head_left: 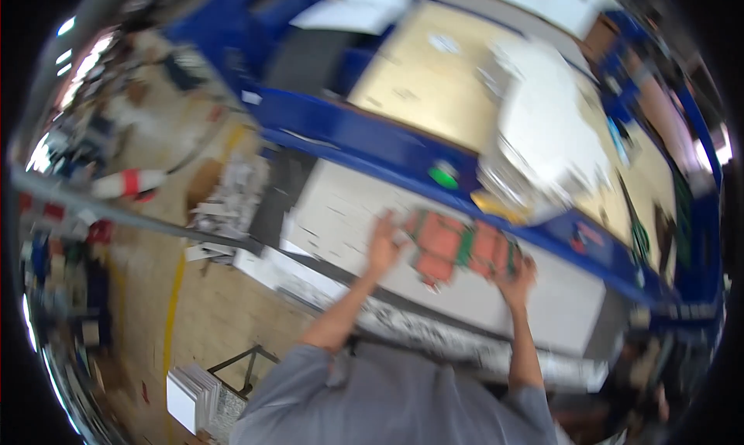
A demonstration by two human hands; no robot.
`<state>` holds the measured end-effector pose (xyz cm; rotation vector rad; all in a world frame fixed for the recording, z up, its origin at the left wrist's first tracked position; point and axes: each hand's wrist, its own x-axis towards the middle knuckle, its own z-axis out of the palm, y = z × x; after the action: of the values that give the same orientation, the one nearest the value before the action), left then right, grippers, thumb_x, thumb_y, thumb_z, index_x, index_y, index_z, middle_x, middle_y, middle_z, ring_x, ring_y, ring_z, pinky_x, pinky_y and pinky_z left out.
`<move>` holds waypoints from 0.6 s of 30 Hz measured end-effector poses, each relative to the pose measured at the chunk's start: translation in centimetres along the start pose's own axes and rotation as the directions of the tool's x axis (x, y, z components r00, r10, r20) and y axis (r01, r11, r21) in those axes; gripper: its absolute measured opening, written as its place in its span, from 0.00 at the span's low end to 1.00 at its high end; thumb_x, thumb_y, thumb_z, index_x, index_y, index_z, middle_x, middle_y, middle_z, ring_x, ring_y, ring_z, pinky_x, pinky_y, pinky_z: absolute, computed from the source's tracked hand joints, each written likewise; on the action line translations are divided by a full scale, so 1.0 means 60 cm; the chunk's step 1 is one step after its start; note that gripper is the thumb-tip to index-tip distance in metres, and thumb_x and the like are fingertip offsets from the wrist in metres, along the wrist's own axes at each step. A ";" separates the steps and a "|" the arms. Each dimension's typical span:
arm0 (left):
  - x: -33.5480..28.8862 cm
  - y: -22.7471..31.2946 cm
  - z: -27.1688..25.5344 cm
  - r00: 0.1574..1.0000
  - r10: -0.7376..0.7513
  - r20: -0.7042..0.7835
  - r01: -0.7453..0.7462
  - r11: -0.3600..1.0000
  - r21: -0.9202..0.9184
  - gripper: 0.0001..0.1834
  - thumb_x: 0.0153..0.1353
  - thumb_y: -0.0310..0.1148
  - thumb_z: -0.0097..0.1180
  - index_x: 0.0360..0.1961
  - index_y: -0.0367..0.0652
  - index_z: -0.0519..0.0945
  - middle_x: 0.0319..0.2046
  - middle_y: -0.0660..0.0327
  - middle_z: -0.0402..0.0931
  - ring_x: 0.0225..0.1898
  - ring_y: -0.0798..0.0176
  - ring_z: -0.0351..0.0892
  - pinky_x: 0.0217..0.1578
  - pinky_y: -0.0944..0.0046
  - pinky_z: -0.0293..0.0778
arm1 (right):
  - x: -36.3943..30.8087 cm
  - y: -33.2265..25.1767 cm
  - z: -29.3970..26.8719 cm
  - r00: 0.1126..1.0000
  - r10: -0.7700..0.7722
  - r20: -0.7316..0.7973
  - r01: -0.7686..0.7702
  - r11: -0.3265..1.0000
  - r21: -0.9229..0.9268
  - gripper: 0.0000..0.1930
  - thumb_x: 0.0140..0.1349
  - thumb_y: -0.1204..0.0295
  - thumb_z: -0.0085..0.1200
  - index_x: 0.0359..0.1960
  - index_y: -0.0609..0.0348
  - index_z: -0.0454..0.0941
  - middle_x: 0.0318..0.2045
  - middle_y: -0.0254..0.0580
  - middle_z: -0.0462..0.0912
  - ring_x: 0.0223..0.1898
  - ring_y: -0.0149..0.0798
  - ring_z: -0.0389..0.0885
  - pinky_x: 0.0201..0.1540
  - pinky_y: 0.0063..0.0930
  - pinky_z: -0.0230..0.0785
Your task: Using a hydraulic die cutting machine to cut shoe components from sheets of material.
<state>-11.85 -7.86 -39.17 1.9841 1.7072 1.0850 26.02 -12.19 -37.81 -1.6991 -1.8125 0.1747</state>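
Note:
A flat salmon-red and green piece (440,243), blurred by motion, lies over a pale sheet (333,208) on the near work surface. It looks made of several red blocks with green between and around them; its exact kind I cannot make out. At its left edge is my left hand (384,247), fingers spread, with the fingertips near the green border. My right hand (518,282) is at the opposite end, its fingers bent around the right corner. Whether the piece rests on the sheet or is raised slightly is unclear.
Beyond a blue frame bar (356,139) stands a tan board (434,73) bearing a stack of white sheets (550,127). A green round object (444,175) sits on the bar. Green-handled scissors (639,239) lie at right. Paper scraps (229,205) litter the left side.

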 end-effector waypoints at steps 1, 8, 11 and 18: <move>-0.005 -0.003 -0.005 1.000 -0.014 -0.015 0.013 0.999 -0.047 0.27 0.43 0.37 0.69 0.48 0.46 0.79 0.61 0.51 0.65 0.65 0.46 0.58 0.67 0.42 0.48 | 0.005 -0.026 -0.007 0.998 0.054 0.037 -0.052 0.997 -0.064 0.47 0.30 0.54 0.74 0.56 0.58 0.70 0.55 0.56 0.67 0.57 0.58 0.63 0.60 0.51 0.55; -0.022 0.023 -0.021 1.000 -0.023 0.006 0.023 0.997 -0.080 0.26 0.46 0.39 0.68 0.48 0.41 0.78 0.60 0.53 0.65 0.66 0.50 0.56 0.66 0.46 0.51 | -0.023 -0.027 -0.013 0.976 0.218 -0.011 -0.218 0.966 -0.136 0.52 0.19 0.56 0.78 0.54 0.60 0.68 0.56 0.51 0.64 0.57 0.55 0.63 0.57 0.48 0.56; -0.027 0.020 -0.025 1.000 -0.014 0.001 0.014 0.998 -0.068 0.27 0.47 0.41 0.67 0.49 0.42 0.78 0.60 0.54 0.65 0.66 0.50 0.56 0.66 0.47 0.51 | -0.009 -0.039 -0.019 0.955 0.289 0.063 -0.282 0.953 -0.110 0.51 0.19 0.61 0.78 0.55 0.58 0.68 0.58 0.48 0.62 0.59 0.54 0.60 0.59 0.48 0.53; -0.005 0.031 -0.013 1.000 -0.022 -0.006 0.022 0.996 -0.087 0.27 0.44 0.40 0.69 0.47 0.43 0.79 0.59 0.55 0.66 0.65 0.50 0.58 0.65 0.49 0.54 | -0.027 -0.005 -0.021 0.979 0.203 0.024 -0.201 0.977 -0.066 0.44 0.30 0.63 0.74 0.54 0.59 0.68 0.57 0.51 0.64 0.59 0.54 0.61 0.60 0.49 0.53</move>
<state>-11.09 -8.78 -37.53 1.9067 1.6527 1.1398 26.36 -14.15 -37.26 -1.9351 -1.6798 0.2324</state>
